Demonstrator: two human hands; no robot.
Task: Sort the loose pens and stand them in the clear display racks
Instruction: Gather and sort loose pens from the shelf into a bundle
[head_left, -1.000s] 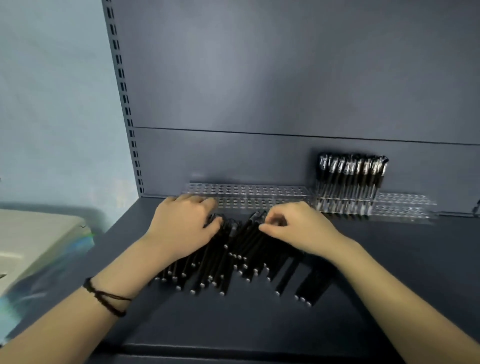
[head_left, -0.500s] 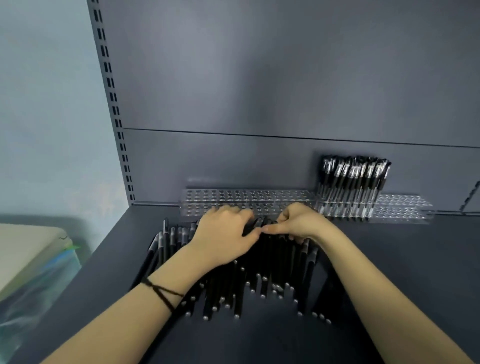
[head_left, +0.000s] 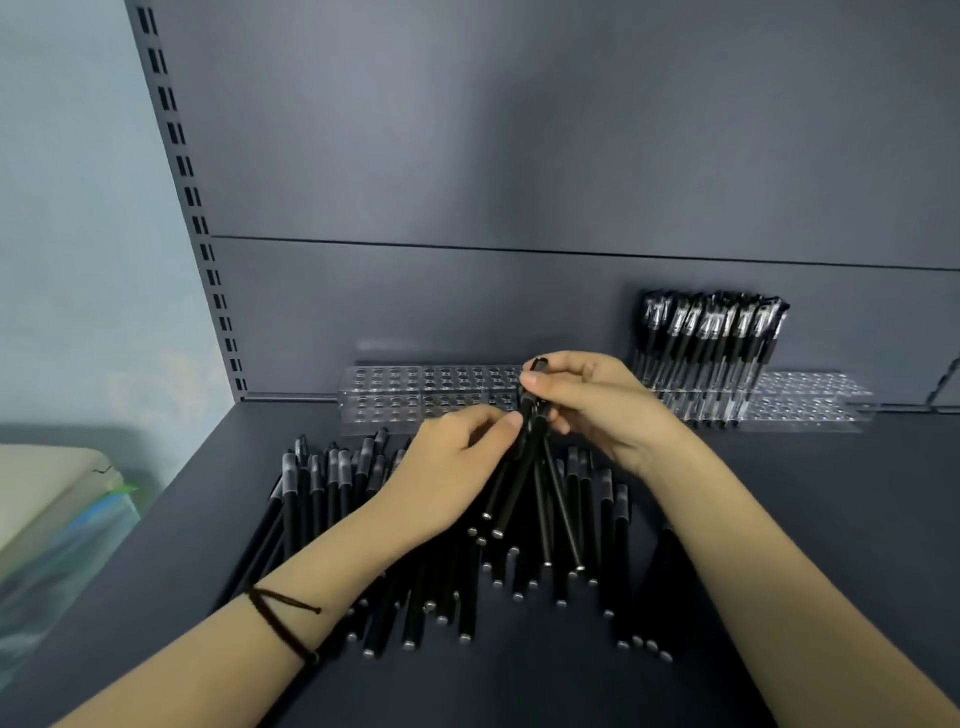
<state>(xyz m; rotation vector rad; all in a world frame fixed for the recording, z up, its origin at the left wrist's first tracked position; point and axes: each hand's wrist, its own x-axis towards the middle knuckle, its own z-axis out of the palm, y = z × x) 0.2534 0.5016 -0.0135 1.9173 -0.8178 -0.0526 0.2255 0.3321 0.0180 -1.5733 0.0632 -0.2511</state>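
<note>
On my feed, far to the left of the left hand, a pale box sits off the edge of the dark grey shelf, and a slotted upright rises at the shelf's back left corner. A dark cord band circles the left wrist.

The loose pens lie on the shelf under and to both sides of my hands. Their long axes run front to back in a slight fan, with the caps toward the back panel and the silver-tipped butts toward me. Beyond the left hand, an unfilled clear rack lies along the back panel.

The left hand has its fingers curled, and thumb and fingertips pinch the held bunch of pens from the left. That bunch is black and lifted off the pile. It is tilted, with the caps up and away at the hands and the butts spreading down toward me. The right hand grips the same bunch near its cap end, with thumb on top and fingers wrapped beneath.

Right of the right hand, the standing pens fill holes in a second clear rack. They stand nearly upright with the clipped caps on top, leaning a little right.
</note>
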